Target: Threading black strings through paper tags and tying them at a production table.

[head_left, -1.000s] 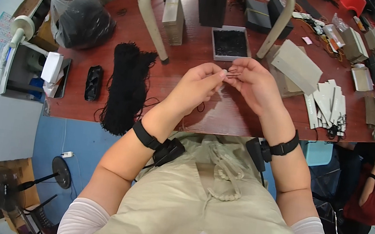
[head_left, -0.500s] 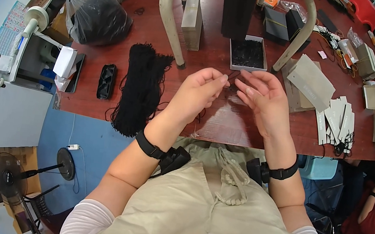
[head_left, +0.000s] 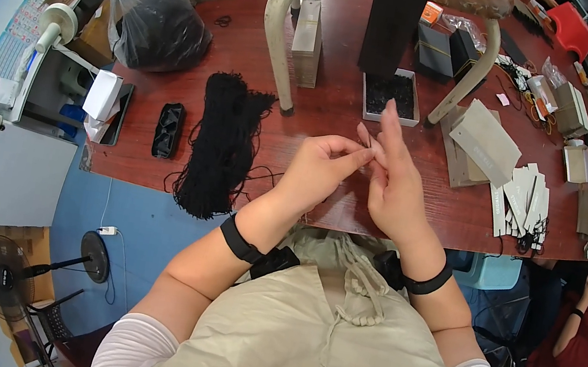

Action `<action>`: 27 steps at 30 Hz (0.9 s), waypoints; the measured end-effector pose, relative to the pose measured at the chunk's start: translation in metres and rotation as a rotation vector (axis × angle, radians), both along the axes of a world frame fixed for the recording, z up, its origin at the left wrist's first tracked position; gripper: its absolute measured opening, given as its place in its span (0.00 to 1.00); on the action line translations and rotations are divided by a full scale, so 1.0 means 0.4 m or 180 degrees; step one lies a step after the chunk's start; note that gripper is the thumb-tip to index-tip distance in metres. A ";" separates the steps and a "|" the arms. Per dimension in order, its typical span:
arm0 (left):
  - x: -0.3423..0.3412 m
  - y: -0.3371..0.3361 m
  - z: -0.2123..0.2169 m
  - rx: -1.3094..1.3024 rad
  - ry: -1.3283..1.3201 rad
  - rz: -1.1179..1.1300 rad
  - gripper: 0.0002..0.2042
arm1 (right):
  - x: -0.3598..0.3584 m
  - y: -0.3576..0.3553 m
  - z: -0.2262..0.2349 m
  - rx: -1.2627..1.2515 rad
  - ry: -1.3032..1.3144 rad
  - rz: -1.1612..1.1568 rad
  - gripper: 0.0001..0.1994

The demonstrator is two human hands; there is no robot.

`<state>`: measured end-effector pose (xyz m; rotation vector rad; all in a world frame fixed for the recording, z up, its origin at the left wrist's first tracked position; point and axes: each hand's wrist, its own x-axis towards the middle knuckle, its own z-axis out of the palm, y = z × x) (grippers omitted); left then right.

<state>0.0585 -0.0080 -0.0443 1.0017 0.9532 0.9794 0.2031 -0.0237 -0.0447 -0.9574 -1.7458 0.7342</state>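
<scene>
My left hand (head_left: 322, 173) is closed in a pinch, thumb against forefinger, over the near part of the table. A thin black cord seems to be in that pinch, though the fingers mostly hide it. Touching those fingertips is my right hand (head_left: 397, 188), its fingers stretched out and pointing away from me. To the left lies a thick bundle of black cords (head_left: 219, 145), with loose strands trailing toward my left wrist. Just beyond my hands stands a shallow white box (head_left: 414, 118) with small black pieces in it.
A metal-legged stand (head_left: 284, 36) straddles the table's middle. A black tray (head_left: 168, 130) and a stuffed plastic bag (head_left: 157, 27) are at left. Grey cards (head_left: 485, 144) and white tags (head_left: 526, 197) lie at right. A person in red (head_left: 574, 335) sits at far right.
My hands have drawn together and slightly nearer to me, and now touch. The right hand's fingers have straightened from a curl. The whole view has shifted slightly.
</scene>
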 end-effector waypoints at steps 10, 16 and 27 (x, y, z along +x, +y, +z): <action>-0.012 0.006 -0.054 0.0607 0.0475 -0.0225 0.04 | 0.009 0.003 0.019 -0.0548 0.0097 0.0473 0.39; -0.019 0.009 -0.019 0.0667 0.0313 0.0020 0.04 | 0.027 0.009 -0.018 -0.1363 0.0663 -0.0146 0.06; -0.062 0.009 0.013 0.2358 0.1831 0.0110 0.05 | 0.074 0.018 0.010 -0.2170 0.1856 0.0187 0.04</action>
